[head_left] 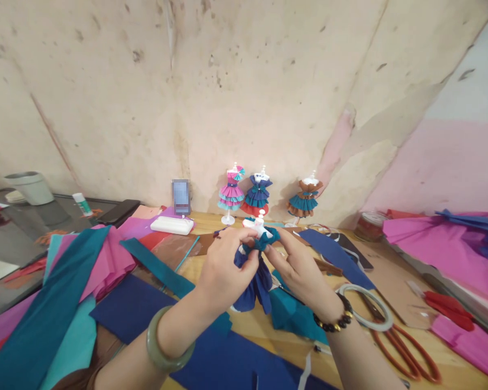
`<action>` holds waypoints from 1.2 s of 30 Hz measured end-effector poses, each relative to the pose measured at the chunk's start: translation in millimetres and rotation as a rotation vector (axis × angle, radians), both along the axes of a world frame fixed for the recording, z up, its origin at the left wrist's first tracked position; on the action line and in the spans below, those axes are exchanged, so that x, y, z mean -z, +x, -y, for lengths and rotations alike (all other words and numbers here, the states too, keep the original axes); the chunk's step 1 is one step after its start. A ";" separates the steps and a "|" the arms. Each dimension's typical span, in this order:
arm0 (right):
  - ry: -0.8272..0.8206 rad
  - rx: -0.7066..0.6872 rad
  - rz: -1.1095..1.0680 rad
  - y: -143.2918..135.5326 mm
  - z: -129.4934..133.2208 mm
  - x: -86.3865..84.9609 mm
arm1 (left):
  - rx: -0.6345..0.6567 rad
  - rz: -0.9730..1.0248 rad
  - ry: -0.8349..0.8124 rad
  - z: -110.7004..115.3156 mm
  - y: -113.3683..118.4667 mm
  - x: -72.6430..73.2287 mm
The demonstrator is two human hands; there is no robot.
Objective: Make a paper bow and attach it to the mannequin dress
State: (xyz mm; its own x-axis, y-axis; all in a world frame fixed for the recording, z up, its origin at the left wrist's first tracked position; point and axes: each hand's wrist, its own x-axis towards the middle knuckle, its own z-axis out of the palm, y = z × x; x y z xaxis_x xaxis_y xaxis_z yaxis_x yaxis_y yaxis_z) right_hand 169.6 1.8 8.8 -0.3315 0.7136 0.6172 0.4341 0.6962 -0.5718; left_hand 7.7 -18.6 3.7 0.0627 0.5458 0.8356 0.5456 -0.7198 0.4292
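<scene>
Between my hands, above the table, is a small white dress form (261, 222) wearing a navy crepe-paper skirt (255, 290) and a teal paper top (270, 237). My left hand (228, 262), with a jade bangle on its wrist, is closed with thumb and fingers on the form's left side. My right hand (299, 265), with a dark beaded bracelet, pinches the teal paper at the other side. Fingers cover part of the waist. Teal crepe paper (295, 317) lies below the right hand, and a navy sheet (236, 355) is beneath both forearms.
Three dressed mini forms, one pink (231, 192), one navy (258, 189) and one brown and teal (306, 197), stand by the wall. Orange-handled scissors (410, 352) and a tape roll (384, 324) lie right. A phone (181, 196), glue stick (82, 205) and paper strips (52, 303) are left.
</scene>
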 end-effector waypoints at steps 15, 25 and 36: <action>-0.035 -0.003 -0.036 3.3 -2.8 -0.4 | 0.022 -0.113 0.204 -2.2 2.3 3.9; -0.020 0.018 -0.011 1.6 -1.1 -0.3 | 0.201 0.349 -0.350 -13.8 -7.9 -5.3; -0.032 0.005 -0.014 2.5 -1.9 -0.6 | 0.518 0.525 -0.557 -25.3 -21.0 -7.0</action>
State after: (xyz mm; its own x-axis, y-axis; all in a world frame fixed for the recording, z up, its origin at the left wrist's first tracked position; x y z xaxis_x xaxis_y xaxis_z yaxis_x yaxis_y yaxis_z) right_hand 172.1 3.8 9.4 -0.3194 0.7349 0.5982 0.4291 0.6751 -0.6001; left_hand -13.2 6.7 10.7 0.0988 0.8869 0.4512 -0.1499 -0.4350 0.8879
